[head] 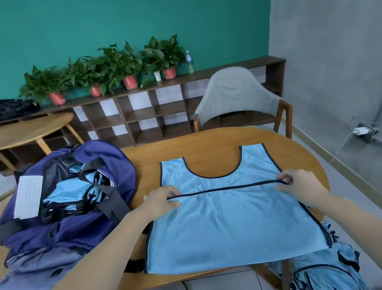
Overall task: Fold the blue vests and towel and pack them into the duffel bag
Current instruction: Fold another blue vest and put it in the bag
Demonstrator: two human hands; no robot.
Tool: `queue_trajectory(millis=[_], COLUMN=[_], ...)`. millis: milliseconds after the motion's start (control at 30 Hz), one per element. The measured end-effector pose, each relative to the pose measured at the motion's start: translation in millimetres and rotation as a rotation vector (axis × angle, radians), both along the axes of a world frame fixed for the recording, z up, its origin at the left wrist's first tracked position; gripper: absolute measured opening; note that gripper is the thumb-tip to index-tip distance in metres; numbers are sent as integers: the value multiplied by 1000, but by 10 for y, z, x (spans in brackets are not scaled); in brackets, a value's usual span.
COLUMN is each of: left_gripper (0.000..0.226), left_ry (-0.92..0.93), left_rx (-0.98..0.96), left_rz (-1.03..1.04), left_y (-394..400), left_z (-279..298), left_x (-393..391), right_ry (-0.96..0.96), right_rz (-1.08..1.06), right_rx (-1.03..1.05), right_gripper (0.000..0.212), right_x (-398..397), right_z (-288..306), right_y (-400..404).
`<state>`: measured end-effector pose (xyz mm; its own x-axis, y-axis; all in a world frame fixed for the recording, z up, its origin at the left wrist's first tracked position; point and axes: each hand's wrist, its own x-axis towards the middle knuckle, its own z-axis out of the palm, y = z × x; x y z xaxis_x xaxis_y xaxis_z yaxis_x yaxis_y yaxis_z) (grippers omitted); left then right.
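A light-blue mesh vest with dark navy trim (232, 219) lies flat on the oval wooden worktop (186, 152), its lower half folded up so the navy hem runs straight across the chest, just below the scooped neckline. The person's left hand (161, 201) pinches the left end of that hem, fingers curled over the trim; the right hand (299, 183) pinches the right end the same way, so each grip is narrow and holds the vest's edge, with the hem stretched taut between them.

To the left on the worktop sits a navy-blue fabric duffel bag with black straps (75, 199), its top open. Folded light-blue vests (73, 195) are already stacked inside it, and a white card (28, 196) rests against its near left side. A grey cloth (29, 279) lies in front of the bag at the worktop's near corner.

At the lower right, off the worktop's edge, a loose heap of more light-blue vests (328, 273) hangs in a tangle. A grey upholstered chair with wooden arms (236, 95) stands at the far side.
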<state>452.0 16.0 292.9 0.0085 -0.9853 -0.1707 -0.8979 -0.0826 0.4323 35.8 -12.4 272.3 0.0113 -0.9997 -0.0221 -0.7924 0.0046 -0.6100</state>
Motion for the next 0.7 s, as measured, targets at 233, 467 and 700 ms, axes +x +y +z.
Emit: queue_trajectory(millis=[233, 467, 700], left_gripper=[11, 20, 15], left_ry=[8, 170, 238], left_rx=[32, -127, -134], left_rz=[-37, -49, 0], left_y=[-66, 66, 187], left_z=[36, 113, 193], left_x=[107, 116, 332], right_ry=[-210, -258, -337], right_rz=[39, 48, 13], right_rx=[-107, -127, -124], right_gripper=[12, 14, 10], right_x=[-52, -58, -88], right_z=[118, 159, 194], right_y=[75, 128, 201])
